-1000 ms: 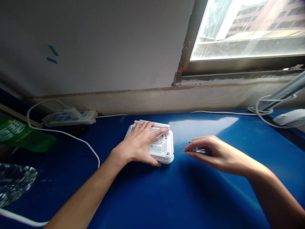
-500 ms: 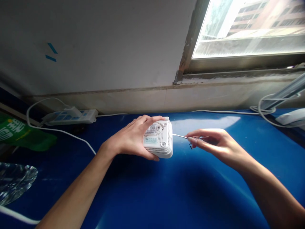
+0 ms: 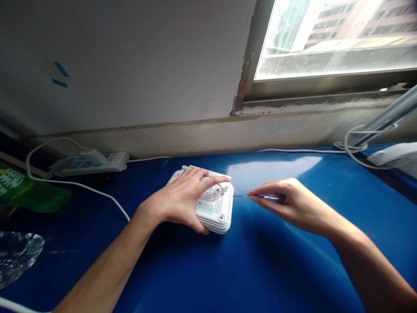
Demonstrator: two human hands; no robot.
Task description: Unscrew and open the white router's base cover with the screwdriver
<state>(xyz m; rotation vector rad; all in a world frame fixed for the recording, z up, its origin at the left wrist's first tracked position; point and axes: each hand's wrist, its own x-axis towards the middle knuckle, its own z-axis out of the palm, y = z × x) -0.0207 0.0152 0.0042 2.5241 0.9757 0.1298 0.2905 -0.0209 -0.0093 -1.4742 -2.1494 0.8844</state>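
Note:
My left hand [image 3: 180,198] grips a white router [image 3: 224,204], thumb on the near edge and fingers across its upturned underside. Vent holes, round feet and a pale label show there; my fingers cover part of it. In my right hand [image 3: 293,206] is a slim screwdriver [image 3: 241,196], pinched between thumb and fingers, its thin metal shaft pointing left. The tip meets the router's right side edge; whether it sits in the seam I cannot tell. Both hands are over the blue tabletop [image 3: 208,269].
A white power strip [image 3: 94,163] with a plugged-in cable [image 3: 94,187] lies at the back left. Left of my arm are a green bottle [image 3: 35,191] and a clear plastic bottle [image 3: 19,254]. A metal pole [image 3: 384,115] with coiled white cable stands at the right, below the window.
The router has come lower and turned, showing more of its far left corner. The screwdriver lies more level, with its handle now visible in my right hand. The view has shifted slightly.

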